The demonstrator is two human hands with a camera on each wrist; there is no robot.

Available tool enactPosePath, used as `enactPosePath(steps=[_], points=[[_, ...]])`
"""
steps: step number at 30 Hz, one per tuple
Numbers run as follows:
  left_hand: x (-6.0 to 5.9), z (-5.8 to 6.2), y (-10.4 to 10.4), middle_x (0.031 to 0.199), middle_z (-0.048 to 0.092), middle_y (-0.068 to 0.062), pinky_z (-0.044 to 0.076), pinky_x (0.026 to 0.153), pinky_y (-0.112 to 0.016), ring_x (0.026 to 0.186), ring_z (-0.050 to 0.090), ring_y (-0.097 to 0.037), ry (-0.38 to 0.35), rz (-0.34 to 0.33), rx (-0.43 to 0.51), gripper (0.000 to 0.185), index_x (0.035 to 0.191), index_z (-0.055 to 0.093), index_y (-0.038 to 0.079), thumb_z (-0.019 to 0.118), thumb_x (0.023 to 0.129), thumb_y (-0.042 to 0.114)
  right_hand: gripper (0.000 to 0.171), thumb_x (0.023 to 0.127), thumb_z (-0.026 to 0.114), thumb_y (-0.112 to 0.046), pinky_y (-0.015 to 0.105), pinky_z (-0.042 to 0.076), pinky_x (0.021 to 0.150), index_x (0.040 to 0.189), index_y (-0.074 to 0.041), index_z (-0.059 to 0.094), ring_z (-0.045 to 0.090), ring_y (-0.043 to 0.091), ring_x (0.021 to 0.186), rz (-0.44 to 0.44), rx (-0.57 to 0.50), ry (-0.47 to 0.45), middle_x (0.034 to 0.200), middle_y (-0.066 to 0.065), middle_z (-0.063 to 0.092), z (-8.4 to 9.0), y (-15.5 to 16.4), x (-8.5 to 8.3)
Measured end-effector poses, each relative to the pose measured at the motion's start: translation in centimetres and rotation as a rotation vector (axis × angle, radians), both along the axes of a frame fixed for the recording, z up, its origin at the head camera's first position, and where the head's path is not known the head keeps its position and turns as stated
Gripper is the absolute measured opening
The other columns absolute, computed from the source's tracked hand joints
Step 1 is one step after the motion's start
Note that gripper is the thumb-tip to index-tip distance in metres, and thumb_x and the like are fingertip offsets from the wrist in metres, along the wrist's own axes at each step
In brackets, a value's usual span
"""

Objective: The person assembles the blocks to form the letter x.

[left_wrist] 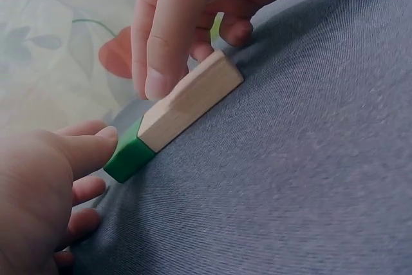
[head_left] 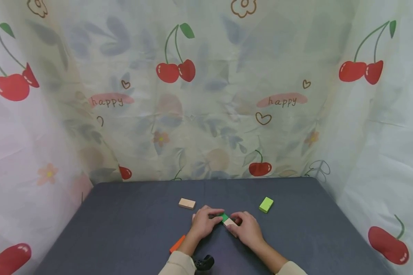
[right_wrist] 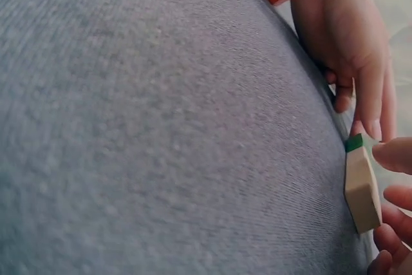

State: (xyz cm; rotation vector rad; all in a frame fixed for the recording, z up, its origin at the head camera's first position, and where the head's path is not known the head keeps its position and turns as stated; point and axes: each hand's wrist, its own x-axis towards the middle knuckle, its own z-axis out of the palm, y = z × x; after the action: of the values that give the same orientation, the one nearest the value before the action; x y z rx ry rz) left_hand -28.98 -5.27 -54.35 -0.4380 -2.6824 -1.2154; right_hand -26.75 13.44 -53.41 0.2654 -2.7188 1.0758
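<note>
A green block (left_wrist: 131, 156) and a natural wooden block (left_wrist: 190, 104) lie end to end on the dark grey cloth, their ends meeting in the left wrist view. My left hand (head_left: 204, 222) pinches the green block at its far end, thumb against one side. My right hand (head_left: 249, 229) bends over the wooden block, thumb and fingers on either side of it and fingertips right at its edges. In the right wrist view the wooden block hides most of the green one.
Another wooden block (head_left: 187, 203) lies behind my left hand, and a lime green block (head_left: 266, 205) sits at the back right. An orange block (head_left: 177, 243) is beside my left forearm, near a black curved object (head_left: 205, 262). A patterned curtain (head_left: 206, 114) surrounds the table.
</note>
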Motion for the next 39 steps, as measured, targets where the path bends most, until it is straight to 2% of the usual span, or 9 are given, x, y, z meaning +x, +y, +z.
enactPosePath(steps=[9, 12, 18, 23, 27, 33, 39], points=[[0.7, 0.1, -0.4, 0.117, 0.06, 0.0, 0.032, 0.077, -0.043, 0.087, 0.054, -0.017, -0.019, -0.025, 0.02, 0.028, 0.116, 0.074, 0.026, 0.073, 0.088, 0.027, 0.021, 0.079, 0.079, -0.016, 0.031, 0.04, 0.061, 0.097, -0.009, 0.073, 0.048, 0.01, 0.066, -0.058, -0.052, 0.044, 0.077, -0.003, 0.053, 0.2, 1.3, -0.7], [1.0, 0.2, -0.5, 0.12, 0.06, 0.0, 0.034, 0.078, -0.045, 0.09, 0.054, -0.019, -0.004, -0.038, -0.027, 0.028, 0.115, 0.074, 0.027, 0.074, 0.087, 0.027, 0.02, 0.08, 0.078, -0.015, 0.031, 0.041, 0.062, 0.098, -0.008, 0.073, 0.049, 0.011, 0.067, -0.073, -0.066, 0.051, 0.078, -0.002, 0.054, 0.3, 1.7, -0.8], [1.7, 0.5, -0.4, 0.129, 0.059, 0.002, 0.038, 0.082, -0.047, 0.11, 0.053, -0.027, 0.017, -0.07, -0.18, 0.032, 0.118, 0.072, 0.035, 0.073, 0.087, 0.034, 0.021, 0.081, 0.078, -0.012, 0.032, 0.043, 0.064, 0.1, -0.005, 0.073, 0.05, 0.012, 0.07, -0.081, -0.084, 0.057, 0.08, 0.0, 0.055, 0.4, 2.6, -1.0], [2.3, 0.7, -0.4, 0.137, 0.055, 0.003, 0.036, 0.074, -0.039, 0.103, 0.051, -0.022, 0.048, -0.103, -0.284, 0.039, 0.125, 0.067, 0.037, 0.072, 0.086, 0.041, 0.022, 0.081, 0.078, -0.012, 0.032, 0.044, 0.065, 0.101, -0.006, 0.072, 0.052, 0.012, 0.07, -0.086, -0.074, 0.069, 0.08, 0.0, 0.057, 0.4, 3.2, -1.1], [2.6, 0.7, -0.4, 0.14, 0.052, 0.006, 0.032, 0.071, -0.035, 0.1, 0.048, -0.018, 0.064, -0.121, -0.324, 0.042, 0.127, 0.065, 0.038, 0.071, 0.086, 0.045, 0.022, 0.08, 0.079, -0.011, 0.033, 0.044, 0.066, 0.101, -0.006, 0.072, 0.053, 0.013, 0.071, -0.086, -0.074, 0.083, 0.081, 0.0, 0.058, 0.5, 3.5, -1.0], [2.9, 1.0, -0.1, 0.141, 0.051, 0.007, 0.032, 0.07, -0.035, 0.102, 0.048, -0.017, 0.097, -0.145, -0.363, 0.044, 0.129, 0.063, 0.041, 0.067, 0.086, 0.051, 0.022, 0.081, 0.078, -0.01, 0.034, 0.045, 0.068, 0.101, -0.006, 0.072, 0.053, 0.014, 0.073, -0.096, -0.078, 0.085, 0.083, 0.002, 0.059, 0.4, 3.9, -0.8], [3.2, 0.9, 0.1, 0.141, 0.05, 0.007, 0.032, 0.07, -0.037, 0.103, 0.047, -0.018, 0.081, -0.148, -0.421, 0.044, 0.129, 0.063, 0.042, 0.063, 0.088, 0.056, 0.021, 0.082, 0.078, -0.01, 0.033, 0.044, 0.067, 0.102, -0.006, 0.072, 0.053, 0.013, 0.073, -0.098, -0.068, 0.056, 0.084, 0.001, 0.059, 0.1, 4.1, -0.5]])
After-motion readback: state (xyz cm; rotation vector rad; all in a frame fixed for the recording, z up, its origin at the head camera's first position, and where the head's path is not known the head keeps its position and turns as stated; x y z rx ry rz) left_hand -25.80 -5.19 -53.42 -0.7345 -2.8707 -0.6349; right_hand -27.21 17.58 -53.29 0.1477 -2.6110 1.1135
